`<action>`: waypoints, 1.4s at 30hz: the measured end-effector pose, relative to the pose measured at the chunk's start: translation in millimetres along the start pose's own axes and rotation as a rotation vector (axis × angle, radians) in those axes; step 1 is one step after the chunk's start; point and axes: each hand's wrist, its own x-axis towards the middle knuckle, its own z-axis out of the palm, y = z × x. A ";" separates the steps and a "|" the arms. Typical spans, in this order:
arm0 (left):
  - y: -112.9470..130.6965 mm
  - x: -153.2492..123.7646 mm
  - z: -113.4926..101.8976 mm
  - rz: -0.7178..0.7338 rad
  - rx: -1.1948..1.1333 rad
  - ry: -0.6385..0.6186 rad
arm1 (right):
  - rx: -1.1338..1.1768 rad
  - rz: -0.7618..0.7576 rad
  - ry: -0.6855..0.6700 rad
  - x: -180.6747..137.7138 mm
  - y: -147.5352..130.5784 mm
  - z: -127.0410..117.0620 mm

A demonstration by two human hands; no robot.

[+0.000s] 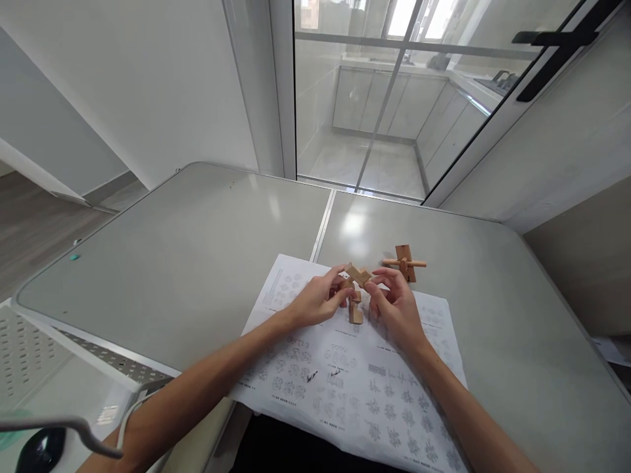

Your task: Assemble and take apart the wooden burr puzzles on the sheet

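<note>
Both hands are meeting over a white printed instruction sheet point(355, 381) on the grey table point(187, 263). The left hand point(315, 301) and the right hand point(394, 303) are pinching a cluster of light wooden puzzle blocks point(355, 289) between their fingertips. Just beyond the right hand, an assembled wooden cross-shaped puzzle point(405, 263) is lying apart, untouched.

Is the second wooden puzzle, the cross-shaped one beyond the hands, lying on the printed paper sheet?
No, the cross-shaped wooden puzzle rests on the bare grey table, just past the far edge of the printed sheet.
</note>
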 end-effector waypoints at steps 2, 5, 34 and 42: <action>-0.9 -0.2 1.1 0.012 -0.021 0.002 | 0.005 0.010 -0.008 -0.1 -2.0 -0.5; 0.1 -0.2 1.0 0.027 -0.058 0.004 | 0.027 0.053 -0.052 -0.9 -4.4 -1.2; 1.5 0.1 -3.6 0.043 0.469 0.292 | 0.083 0.180 -0.026 4.8 -7.5 -12.3; -3.7 -3.8 1.9 0.098 0.650 0.179 | -0.517 -0.222 -0.141 -2.1 2.9 -5.5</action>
